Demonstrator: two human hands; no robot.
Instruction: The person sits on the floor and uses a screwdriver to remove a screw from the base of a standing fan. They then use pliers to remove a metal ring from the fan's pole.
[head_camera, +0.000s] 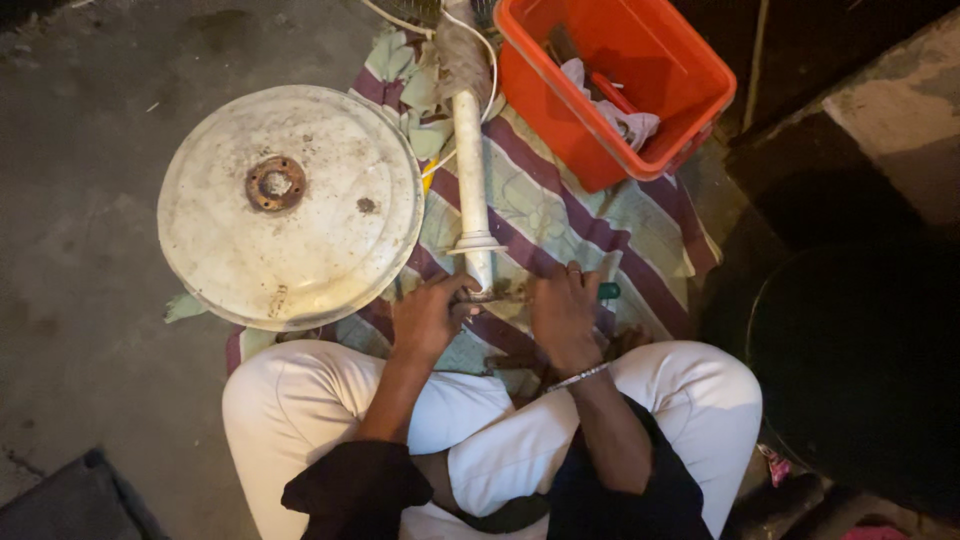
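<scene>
The floor (90, 200) is bare grey concrete, dim, and on it lies a striped cloth (590, 225) where the person sits cross-legged in white trousers. On the cloth, just before the knees, lies a white pole (470, 160) of a stand fan, with its flared collar near the hands and its far end going toward the top edge.

The left hand (428, 318) is curled around the lower end of the pole, the fingers closed on the metal part there. The right hand (563, 312) is pressed down beside it with the fingers together; it seems to hold a tool with a green handle (608, 291), but what exactly it pinches I cannot tell.

A risk, in my judgement: the pole is round and lies on soft cloth, so it may roll when force is put on its end, and the tool could slip toward the left fingers. The cord (488, 50) near the far end could also catch and pull.

The room is narrow. The round white base (290, 205) touches the pole side on the left, and the orange bin (615, 85) stands close on the right. A dark round object (860, 370) is near the right knee. Open floor is only to the left, beyond the base.
</scene>
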